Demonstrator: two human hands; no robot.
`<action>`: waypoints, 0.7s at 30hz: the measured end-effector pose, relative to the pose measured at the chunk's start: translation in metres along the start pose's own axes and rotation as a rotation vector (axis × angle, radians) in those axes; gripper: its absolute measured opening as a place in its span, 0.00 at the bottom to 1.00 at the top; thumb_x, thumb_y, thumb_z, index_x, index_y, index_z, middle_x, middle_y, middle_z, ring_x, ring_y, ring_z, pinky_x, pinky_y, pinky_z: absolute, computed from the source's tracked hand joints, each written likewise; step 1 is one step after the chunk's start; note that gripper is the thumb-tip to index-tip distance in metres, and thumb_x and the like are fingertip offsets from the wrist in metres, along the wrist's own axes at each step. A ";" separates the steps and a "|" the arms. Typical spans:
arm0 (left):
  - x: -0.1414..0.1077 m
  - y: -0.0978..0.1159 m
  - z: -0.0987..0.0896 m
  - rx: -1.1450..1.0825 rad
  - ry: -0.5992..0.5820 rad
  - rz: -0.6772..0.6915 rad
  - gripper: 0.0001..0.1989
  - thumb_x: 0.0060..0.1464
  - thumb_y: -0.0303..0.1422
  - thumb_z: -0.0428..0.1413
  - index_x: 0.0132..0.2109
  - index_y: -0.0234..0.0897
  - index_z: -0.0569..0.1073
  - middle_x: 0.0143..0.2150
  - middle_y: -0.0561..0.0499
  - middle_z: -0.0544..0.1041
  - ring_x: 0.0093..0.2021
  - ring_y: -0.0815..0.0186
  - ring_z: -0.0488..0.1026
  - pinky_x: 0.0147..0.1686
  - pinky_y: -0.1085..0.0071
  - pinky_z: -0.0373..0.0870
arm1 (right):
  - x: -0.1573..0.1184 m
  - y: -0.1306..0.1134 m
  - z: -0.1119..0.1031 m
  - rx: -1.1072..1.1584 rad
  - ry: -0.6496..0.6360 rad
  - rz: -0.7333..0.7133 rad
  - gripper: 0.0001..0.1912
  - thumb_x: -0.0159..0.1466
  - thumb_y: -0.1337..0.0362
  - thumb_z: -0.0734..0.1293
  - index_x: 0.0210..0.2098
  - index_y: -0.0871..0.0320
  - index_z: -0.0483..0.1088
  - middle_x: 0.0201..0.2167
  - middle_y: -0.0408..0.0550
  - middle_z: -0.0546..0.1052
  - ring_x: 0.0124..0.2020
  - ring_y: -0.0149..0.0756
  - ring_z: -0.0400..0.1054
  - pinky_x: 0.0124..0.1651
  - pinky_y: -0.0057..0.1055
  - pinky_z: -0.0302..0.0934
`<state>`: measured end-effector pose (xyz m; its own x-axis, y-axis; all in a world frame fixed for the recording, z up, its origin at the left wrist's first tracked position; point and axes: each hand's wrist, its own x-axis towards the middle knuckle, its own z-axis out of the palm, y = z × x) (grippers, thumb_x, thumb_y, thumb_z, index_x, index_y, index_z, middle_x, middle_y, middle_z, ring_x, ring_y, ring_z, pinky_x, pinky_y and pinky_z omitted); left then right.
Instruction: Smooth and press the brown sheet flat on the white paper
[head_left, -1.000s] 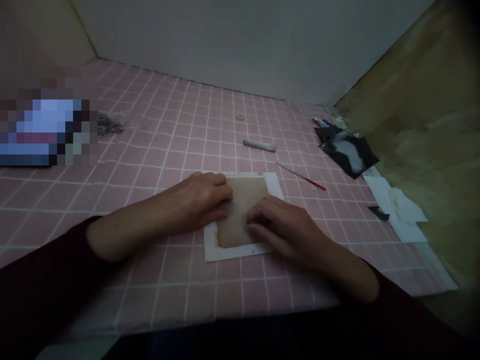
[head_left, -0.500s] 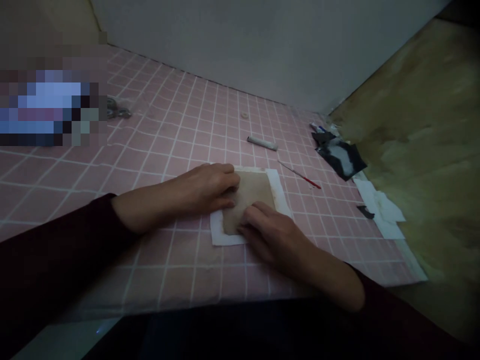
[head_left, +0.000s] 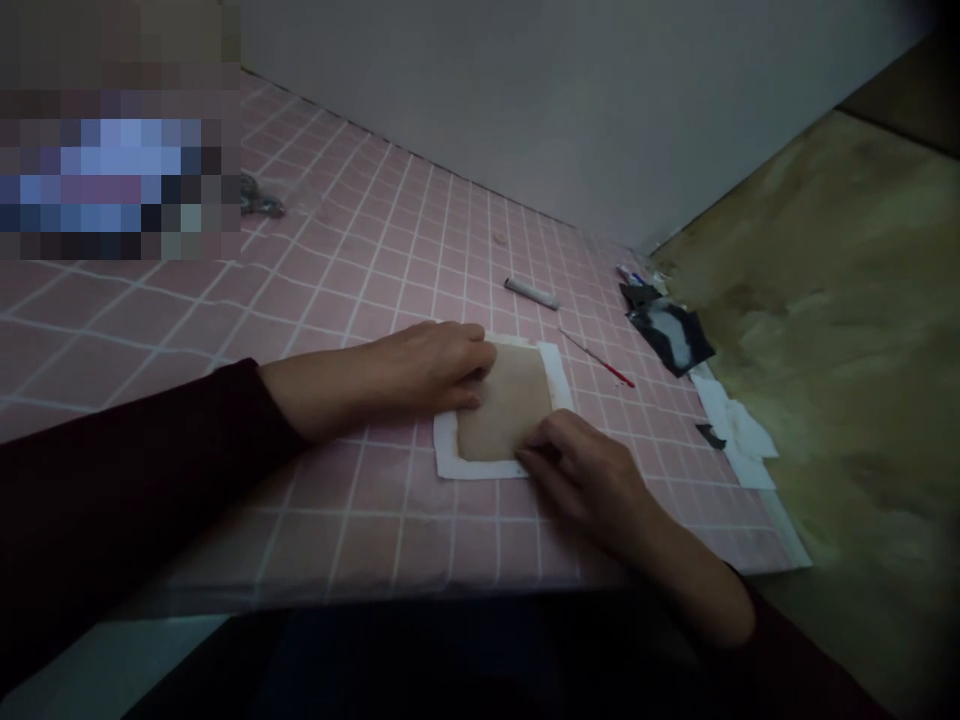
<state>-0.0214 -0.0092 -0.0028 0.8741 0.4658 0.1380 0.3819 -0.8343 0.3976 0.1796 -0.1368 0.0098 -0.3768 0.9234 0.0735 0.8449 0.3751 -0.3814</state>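
Note:
A thin beige sheet (head_left: 510, 400), likely cloth or paper, lies flat on a slightly larger white piece (head_left: 480, 470) whose border shows around it. My left hand (head_left: 442, 368) holds the left side of the beige sheet, its fingers curled and the thumb lower down on it. At the sheet's lower right corner my right hand (head_left: 589, 465) pinches with thumb and forefinger. What lies right between those fingertips is hard to see in the dim light.
Beyond the hands lie a grey tube (head_left: 532, 293), a slim tool with a red handle (head_left: 619, 377) and a small pale ring (head_left: 500, 239). Black material (head_left: 671, 335) and white scraps (head_left: 739, 430) line the right edge of the pink checked tablecloth (head_left: 360, 260). Scissors-like handles (head_left: 262, 200) sit far left.
My right hand has slid rightward along the lower edge to the beige sheet's corner, baring more of the sheet. The left hand keeps its place on the sheet. The view has shifted slightly.

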 end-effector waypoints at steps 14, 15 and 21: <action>0.001 0.000 0.001 -0.006 -0.002 -0.020 0.07 0.52 0.35 0.54 0.37 0.37 0.67 0.39 0.51 0.67 0.34 0.69 0.65 0.33 0.72 0.58 | -0.002 -0.005 0.000 -0.057 0.029 0.048 0.06 0.63 0.70 0.61 0.30 0.56 0.60 0.28 0.44 0.66 0.28 0.32 0.61 0.31 0.28 0.55; 0.002 0.000 0.001 -0.003 -0.001 -0.019 0.08 0.52 0.35 0.54 0.38 0.37 0.67 0.39 0.51 0.67 0.34 0.69 0.65 0.33 0.72 0.58 | 0.000 -0.007 0.001 -0.052 0.028 0.037 0.06 0.63 0.70 0.61 0.30 0.56 0.60 0.29 0.44 0.66 0.29 0.32 0.61 0.31 0.28 0.55; 0.001 0.001 0.002 -0.009 0.017 -0.030 0.06 0.52 0.33 0.54 0.37 0.37 0.67 0.38 0.51 0.67 0.35 0.68 0.66 0.32 0.72 0.58 | 0.009 -0.015 0.011 -0.015 0.038 -0.059 0.05 0.65 0.70 0.60 0.32 0.58 0.63 0.31 0.46 0.66 0.30 0.32 0.62 0.33 0.28 0.58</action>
<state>-0.0199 -0.0105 -0.0036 0.8573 0.4952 0.1411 0.4048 -0.8175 0.4096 0.1596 -0.1354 0.0062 -0.4115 0.9021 0.1299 0.8276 0.4296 -0.3614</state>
